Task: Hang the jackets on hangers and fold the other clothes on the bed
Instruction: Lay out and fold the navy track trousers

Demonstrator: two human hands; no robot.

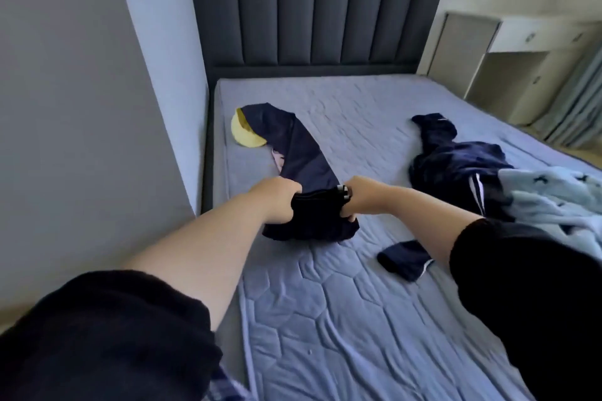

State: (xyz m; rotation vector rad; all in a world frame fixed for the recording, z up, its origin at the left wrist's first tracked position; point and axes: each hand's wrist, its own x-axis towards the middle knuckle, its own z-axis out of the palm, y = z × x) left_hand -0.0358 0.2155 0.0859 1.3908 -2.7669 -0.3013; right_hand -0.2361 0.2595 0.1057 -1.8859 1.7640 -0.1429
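Both hands are on the long dark navy garment (306,153), probably trousers. It lies lengthwise on the left half of the quilted blue-grey mattress (325,319), with the far end up near the padded dark headboard (316,10). That end overlaps a yellow rounded item (246,133), which I can't identify.

- Left hand (277,202): fingers curled tight round the near edge, fist-like, fabric bunched inside.
- Right hand (365,198): also curled on the same edge, just beside a small white tag or cord end (343,190). The fingertips are tucked under the cloth, so I can't see them.
- The near end is lifted and some slack is heaped on the mattress below the hands.

This looks like an early fold: the piece is gripped but not flat yet.

To do it well:
- Pull the edge taut between the hands and shake out the heap before creasing.
- Check that the far end comes off the yellow item cleanly, or it'll drag along.
- Line up the side edges, then bring the near end over in one pass. The cloth looks thin and limp, so it'll wrinkle if dropped.

The crumpled navy jacket with white stripes (456,169) lies well apart to the right, unhung, touching a light blue patterned fabric (553,202). A small navy piece (404,259) sits near the right forearm.
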